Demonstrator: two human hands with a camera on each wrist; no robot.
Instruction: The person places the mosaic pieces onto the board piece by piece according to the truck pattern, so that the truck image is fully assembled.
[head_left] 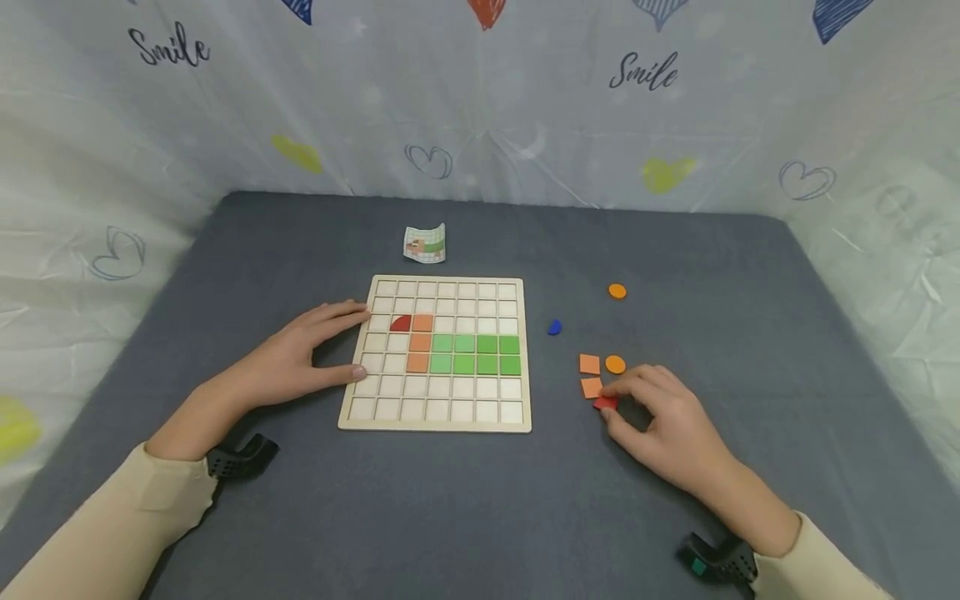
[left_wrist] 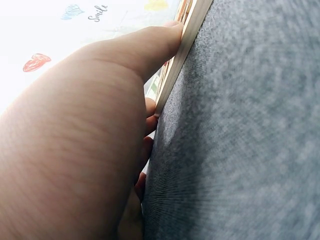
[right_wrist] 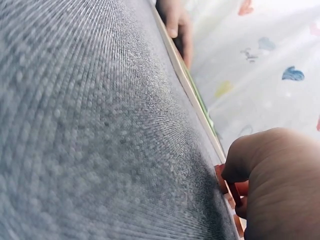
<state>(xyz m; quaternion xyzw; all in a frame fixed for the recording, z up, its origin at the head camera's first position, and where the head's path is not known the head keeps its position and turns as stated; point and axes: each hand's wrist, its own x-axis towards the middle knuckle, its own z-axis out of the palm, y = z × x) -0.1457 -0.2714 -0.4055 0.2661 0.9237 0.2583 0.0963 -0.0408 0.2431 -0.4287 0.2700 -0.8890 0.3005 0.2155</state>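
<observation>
A pale wooden grid board (head_left: 431,415) lies on the table, with one red quarter-round tile (head_left: 402,323), a column of orange square tiles (head_left: 419,342) and a green block of square tiles (head_left: 476,354) in its cells. My left hand (head_left: 288,358) rests at the board's left edge, thumb and fingers spread and touching the rim. Right of the board, my right hand (head_left: 663,425) pinches a red tile (head_left: 604,403) between thumb and fingers, low over the table. The red tile (right_wrist: 234,192) shows partly behind the thumb in the right wrist view.
Two loose orange squares (head_left: 589,364) lie just beyond the right fingertips, beside an orange disc (head_left: 615,364). Another orange disc (head_left: 617,291) sits farther back. A blue rounded tile (head_left: 555,327) lies nearer the board. Behind the board stands a small curled picture card (head_left: 424,244).
</observation>
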